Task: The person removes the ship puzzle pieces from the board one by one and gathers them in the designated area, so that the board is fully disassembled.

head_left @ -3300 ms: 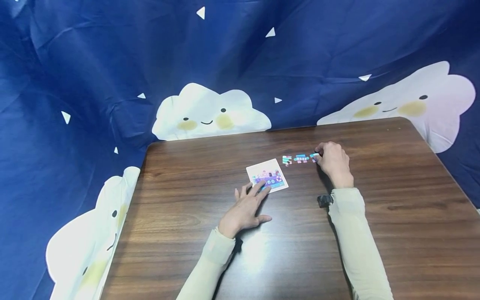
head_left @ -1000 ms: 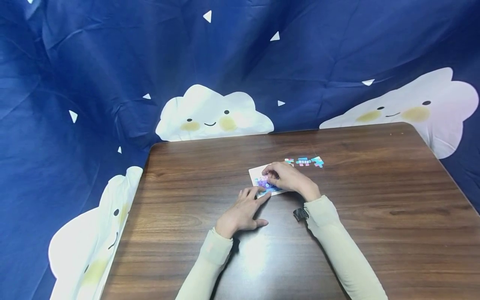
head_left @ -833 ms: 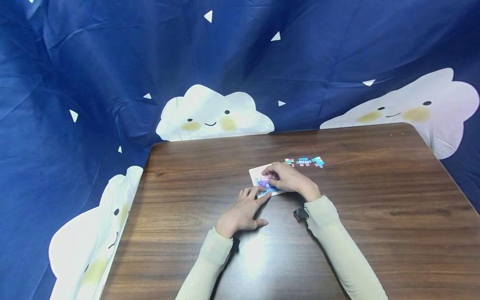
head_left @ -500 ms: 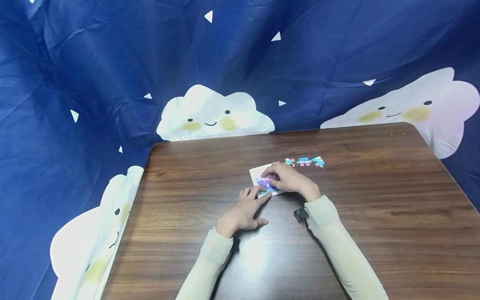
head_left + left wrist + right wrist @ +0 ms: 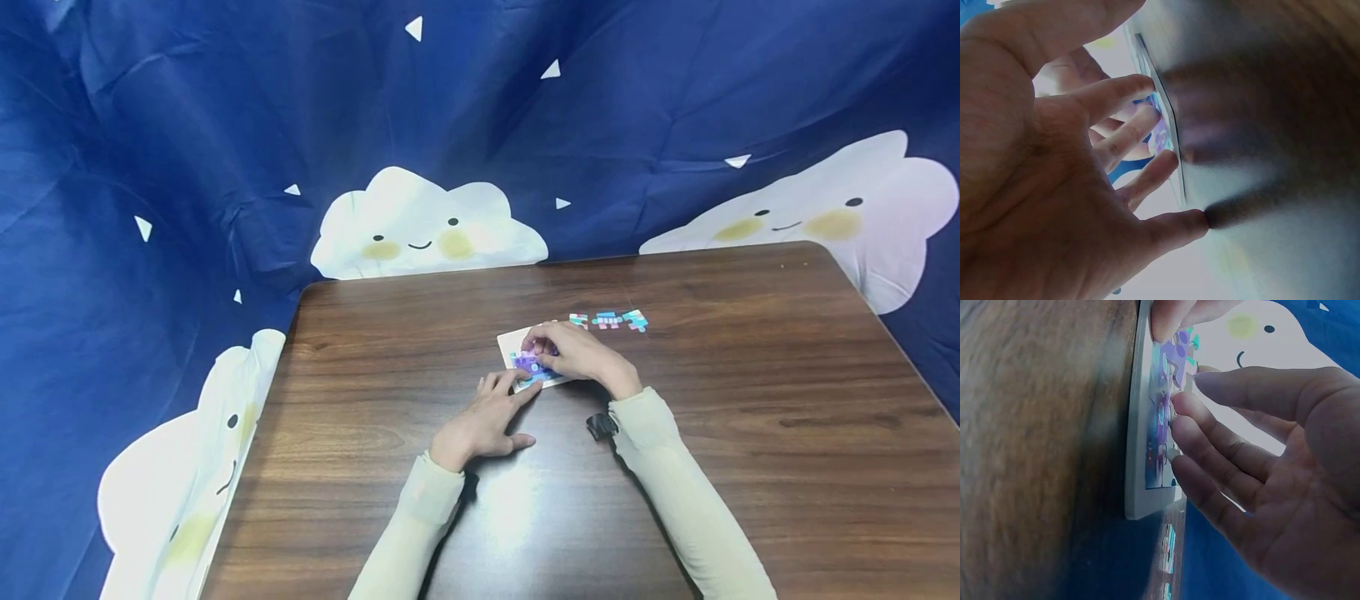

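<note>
At the table's middle, R hand (image 5: 577,350) reaches over the right part of a square jigsaw board (image 5: 509,340), fingers bent, thumb apart from the rest, tips at the picture; can't tell if they pinch a pc or only touch. L hand (image 5: 483,425) has fingers spread, nearly straight, tips on the board's near edge, thumb well out to the side. Board lies flat, turned a bit askew: white border approx. all round, pale upper part, purple band w/ lt-blue round spots, blue strip along the bottom, some pink & teal; rest hidden by the hands. Just past R hand, 3 loose jigsaw pcs (image 5: 607,320) in a row: left one white/teal w/ red, partly covered; mid one blue w/ pink; right one lt blue w/ white & pink. Cream sleeves (image 5: 697,492) on both arms, black device (image 5: 600,427) at R wrist. Brown wood-grain table (image 5: 750,375), then dk blue backdrop (image 5: 480,83) w/ smiling clouds (image 5: 429,225) & white triangles.
</note>
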{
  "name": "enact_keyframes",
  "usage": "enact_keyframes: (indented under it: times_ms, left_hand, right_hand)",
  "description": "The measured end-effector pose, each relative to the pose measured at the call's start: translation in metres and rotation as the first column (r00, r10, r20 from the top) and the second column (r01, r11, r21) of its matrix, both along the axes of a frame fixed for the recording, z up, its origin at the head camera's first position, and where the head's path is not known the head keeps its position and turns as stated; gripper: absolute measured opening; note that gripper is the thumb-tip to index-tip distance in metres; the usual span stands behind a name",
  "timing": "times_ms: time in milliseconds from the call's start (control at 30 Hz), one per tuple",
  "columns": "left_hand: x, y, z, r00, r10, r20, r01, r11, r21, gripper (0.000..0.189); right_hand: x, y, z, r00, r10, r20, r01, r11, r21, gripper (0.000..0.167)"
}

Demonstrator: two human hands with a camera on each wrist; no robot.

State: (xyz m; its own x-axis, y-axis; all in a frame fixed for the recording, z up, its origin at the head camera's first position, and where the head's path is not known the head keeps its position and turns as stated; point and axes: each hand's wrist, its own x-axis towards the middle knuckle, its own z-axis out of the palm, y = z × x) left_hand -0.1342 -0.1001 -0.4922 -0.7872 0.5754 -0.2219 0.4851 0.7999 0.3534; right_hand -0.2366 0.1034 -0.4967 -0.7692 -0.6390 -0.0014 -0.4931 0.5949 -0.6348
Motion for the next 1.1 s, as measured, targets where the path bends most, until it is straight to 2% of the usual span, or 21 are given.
enact_keyframes:
  times_ms: [200, 300, 733, 900, 1100]
  left_hand:
    - [0.000, 0.000, -0.003, 1.000, -0.003, -0.006, 0.003, 1.000, 0.014, 0.086]
    - [0.000, 0.000, -0.004, 1.000, -0.003, 0.000, 0.003, 1.000, 0.009, 0.087]
    - [-0.003, 0.000, -0.001, 1.000, 0.001, 0.027, -0.001, 1.000, 0.007, 0.086]
    - [-0.004, 0.000, -0.001, 1.000, 0.003, 0.031, -0.004, 0.999, 0.033, 0.081]
    - [-0.002, -0.002, -0.002, 0.999, 0.019, 0.040, -0.022, 0.998, 0.061, 0.076]
  right_hand:
    - [-0.003, -0.001, -0.005, 0.999, -0.032, 0.004, 0.032, 0.999, -0.034, 0.008]
    - [-0.004, -0.001, -0.008, 0.999, -0.045, 0.006, 0.045, 0.998, -0.042, 0.007]
    - [-0.008, 0.006, 0.001, 0.995, -0.089, 0.050, 0.092, 0.994, -0.058, 0.006]
    - [-0.014, 0.023, 0.006, 0.986, -0.164, 0.030, 0.166, 0.984, -0.063, 0.004]
    - [-0.017, 0.045, 0.013, 0.963, -0.263, 0.062, 0.267, 0.962, -0.063, 0.006]
